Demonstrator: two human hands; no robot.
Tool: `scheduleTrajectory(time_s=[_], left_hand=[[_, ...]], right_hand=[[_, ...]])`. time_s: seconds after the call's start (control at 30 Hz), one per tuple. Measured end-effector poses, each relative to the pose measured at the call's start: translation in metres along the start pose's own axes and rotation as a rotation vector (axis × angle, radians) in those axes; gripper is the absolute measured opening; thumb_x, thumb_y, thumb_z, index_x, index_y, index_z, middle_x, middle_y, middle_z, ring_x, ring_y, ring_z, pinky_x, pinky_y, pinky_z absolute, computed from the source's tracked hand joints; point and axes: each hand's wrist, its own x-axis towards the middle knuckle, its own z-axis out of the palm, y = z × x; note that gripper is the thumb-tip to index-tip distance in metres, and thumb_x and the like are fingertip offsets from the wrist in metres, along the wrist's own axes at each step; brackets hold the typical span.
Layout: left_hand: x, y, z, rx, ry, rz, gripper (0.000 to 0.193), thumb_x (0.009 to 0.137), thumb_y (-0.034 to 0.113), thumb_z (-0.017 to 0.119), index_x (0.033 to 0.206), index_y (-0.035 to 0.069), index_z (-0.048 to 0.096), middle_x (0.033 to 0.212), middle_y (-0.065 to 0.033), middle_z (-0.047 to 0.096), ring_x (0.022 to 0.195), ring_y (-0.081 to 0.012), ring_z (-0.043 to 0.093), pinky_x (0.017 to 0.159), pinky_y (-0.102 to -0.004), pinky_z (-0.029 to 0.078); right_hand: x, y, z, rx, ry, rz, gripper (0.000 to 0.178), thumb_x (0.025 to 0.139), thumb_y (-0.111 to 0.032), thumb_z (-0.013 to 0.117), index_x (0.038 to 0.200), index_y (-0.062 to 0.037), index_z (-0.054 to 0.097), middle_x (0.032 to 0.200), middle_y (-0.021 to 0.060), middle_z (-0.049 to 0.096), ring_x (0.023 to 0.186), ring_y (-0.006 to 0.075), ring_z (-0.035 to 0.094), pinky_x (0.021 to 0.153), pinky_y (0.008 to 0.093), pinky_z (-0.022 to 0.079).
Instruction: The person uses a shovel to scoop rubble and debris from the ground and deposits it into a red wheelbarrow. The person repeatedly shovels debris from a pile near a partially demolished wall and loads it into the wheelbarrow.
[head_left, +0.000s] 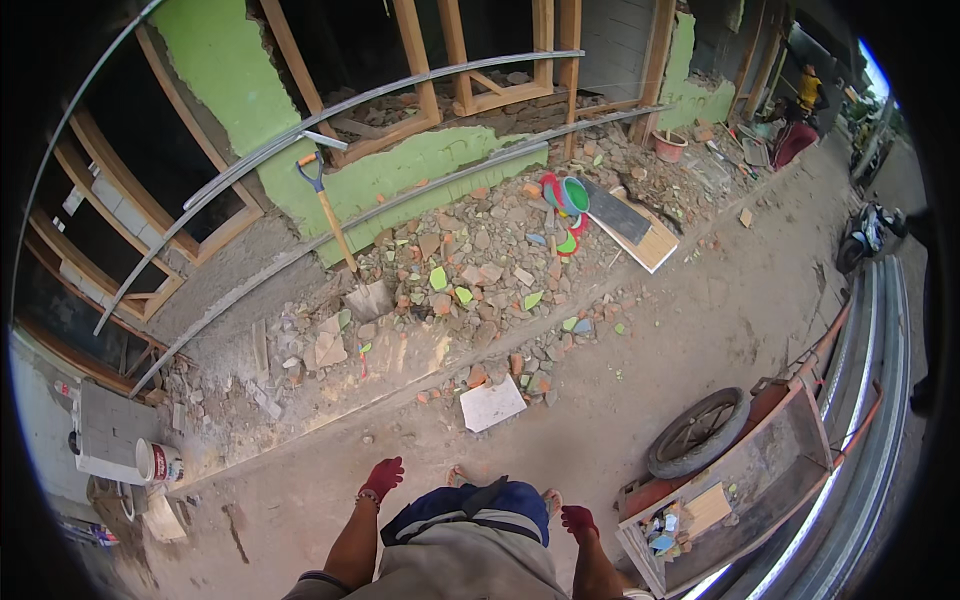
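Observation:
Both of my hands wear dark red gloves and hang apart at either side of my body. My left hand (pixel 382 478) is open, its fingers loosely bent and apart, with nothing in it. Over the ground to the right, my right hand (pixel 578 521) also holds nothing visible; its fingers are slightly curled but look open. Nearest to it is a wheeled cart (pixel 760 500) with a wooden-sided bed, carrying some rubble and a board piece. Ahead of me lies a white flat slab (pixel 493 403). Farther off, a shovel (pixel 333 220) leans on the green wall, its blade on the rubble.
A broken-brick rubble heap (pixel 480 265) runs along the wall. Colored plastic baskets (pixel 570 197) and a board (pixel 655 243) lie on it. Metal channels (pixel 870 400) line the right side. A white bucket (pixel 158 461) stands left. Another person (pixel 808 90) is far right, near a motorbike (pixel 872 235).

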Motion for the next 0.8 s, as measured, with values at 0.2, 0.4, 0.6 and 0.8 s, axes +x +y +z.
scheduleTrajectory(time_s=[0.2, 0.4, 0.6, 0.8], left_hand=[[-0.072, -0.145, -0.116, 0.566, 0.287, 0.156, 0.013, 0.086, 0.023, 0.058, 0.092, 0.014, 0.051, 0.084, -0.0063, 0.061, 0.075, -0.0262, 0.061, 0.055, -0.0387, 0.047], [-0.159, -0.263, -0.121, -0.105, 0.484, -0.489, 0.036, 0.092, 0.039, 0.049, 0.098, 0.004, 0.055, 0.08, -0.0097, 0.059, 0.059, -0.0211, 0.055, 0.049, -0.0358, 0.043], [-0.144, -0.238, -0.103, -0.198, 0.439, -0.489, 0.049, 0.094, 0.048, 0.05, 0.115, 0.004, 0.059, 0.1, -0.0115, 0.066, 0.081, -0.0259, 0.065, 0.071, -0.0405, 0.053], [-0.068, -0.109, -0.15, -0.291, 0.464, -0.27, 0.046, 0.095, 0.046, 0.051, 0.115, 0.006, 0.06, 0.098, -0.0103, 0.066, 0.079, -0.0228, 0.064, 0.067, -0.0362, 0.051]], right_hand=[[0.053, -0.054, 0.099, -0.432, -0.033, 0.266, 0.021, 0.086, -0.033, 0.067, 0.089, -0.0116, 0.067, 0.07, 0.0024, 0.061, 0.052, 0.0134, 0.053, 0.044, 0.029, 0.038], [0.07, -0.122, 0.264, -0.39, -0.285, -0.058, 0.025, 0.089, -0.025, 0.063, 0.105, -0.0059, 0.065, 0.085, 0.0042, 0.065, 0.068, 0.0136, 0.061, 0.057, 0.0275, 0.047], [0.112, -0.183, 0.429, -1.054, -0.346, -0.516, 0.038, 0.088, -0.034, 0.061, 0.112, -0.005, 0.066, 0.102, 0.0135, 0.069, 0.095, 0.0296, 0.066, 0.085, 0.0375, 0.051], [0.18, -0.274, 0.588, -1.024, -0.233, -0.923, 0.043, 0.087, -0.034, 0.059, 0.114, -0.0008, 0.065, 0.112, 0.0168, 0.067, 0.106, 0.0316, 0.063, 0.092, 0.0375, 0.049]])
